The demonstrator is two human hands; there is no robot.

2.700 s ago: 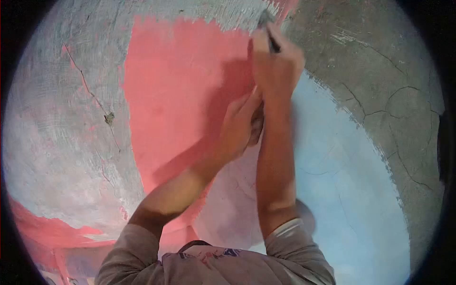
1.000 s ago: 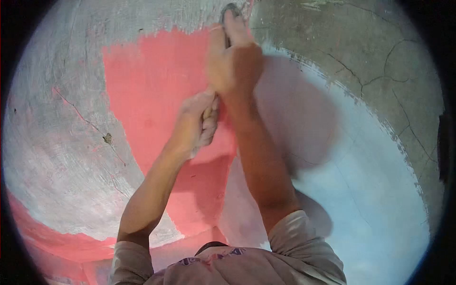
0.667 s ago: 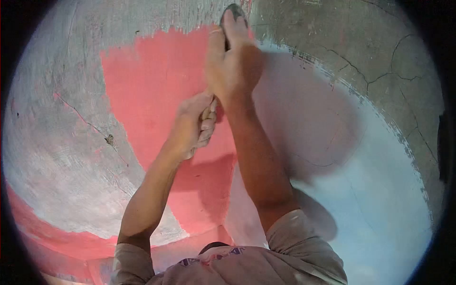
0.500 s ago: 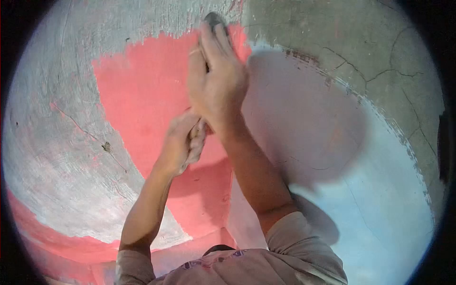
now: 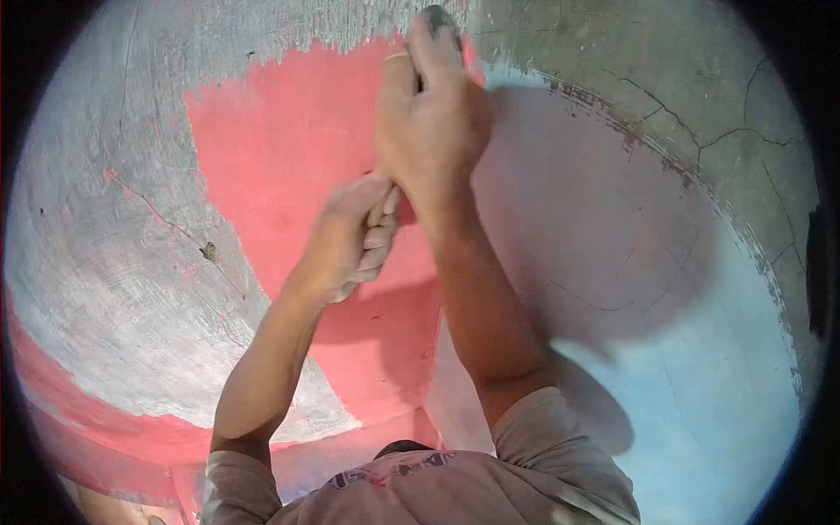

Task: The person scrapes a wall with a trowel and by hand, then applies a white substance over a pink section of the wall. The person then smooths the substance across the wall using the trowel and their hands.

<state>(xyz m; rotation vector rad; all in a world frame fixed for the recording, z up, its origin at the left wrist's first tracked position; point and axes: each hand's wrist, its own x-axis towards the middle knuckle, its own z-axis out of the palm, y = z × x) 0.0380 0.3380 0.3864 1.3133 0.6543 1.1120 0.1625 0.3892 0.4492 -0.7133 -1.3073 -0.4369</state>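
Scraper (image 5: pixel 435 17) up high at the top of the frame, its dark grey tip peeking out past the fingertips, pressed to the wall right where the pink paint (image 5: pixel 289 157) runs out into bare plaster.

Start at the far left: rough grey plaster (image 5: pixel 114 289), scored and cracked, with a dark chip (image 5: pixel 209 252) sitting on a long crack. Below it a band of pink curves along the bottom edge.

Moving in, the left hand (image 5: pixel 350 241) is curled into a closed fist around the lower end of the handle, of which only a pale sliver shows between the fingers. I'd judge it sits low to steady and steer the tool from behind.

Directly above it, the right hand (image 5: pixel 430 118) is wrapped over the upper part of the tool, fingers laid long and flat along it, closed on it and bearing toward the wall. That looks like the pressing hand, placed close to the working end for force. So the tool runs between the two grips, its tip just beyond the right fingertips.

Further right, the light blue paint (image 5: pixel 700 394) carries the shadow of the raised arms, and beyond its ragged edge lies cracked grey concrete (image 5: pixel 744 96).
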